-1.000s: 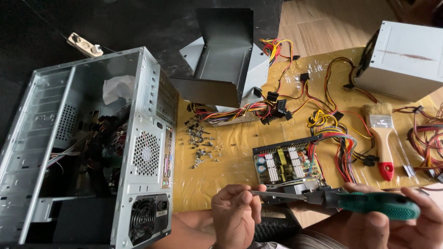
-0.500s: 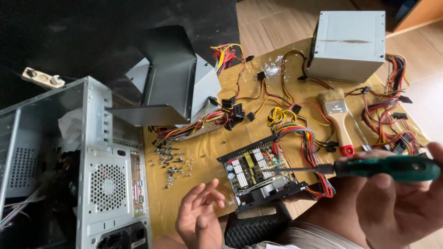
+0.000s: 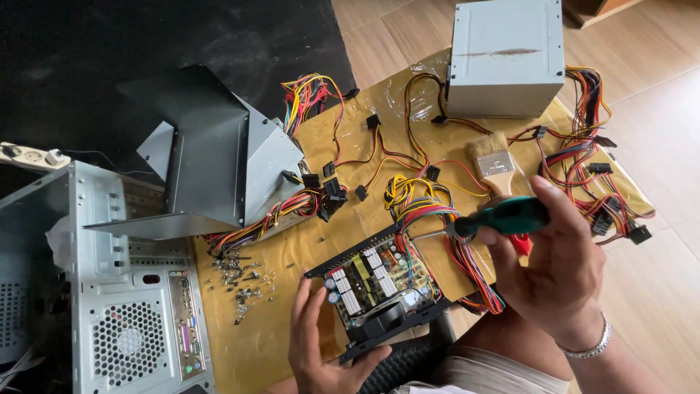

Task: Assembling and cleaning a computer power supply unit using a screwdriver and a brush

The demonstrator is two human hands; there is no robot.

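Wooden floor, yellowish mat with loose screws, paintbrush, grey power supply box, wire bundles

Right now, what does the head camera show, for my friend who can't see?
A person's right hand holds a green-handled screwdriver to an opened power supply, steadied by the left hand. Loose screws, a paintbrush and a computer case lie nearby.
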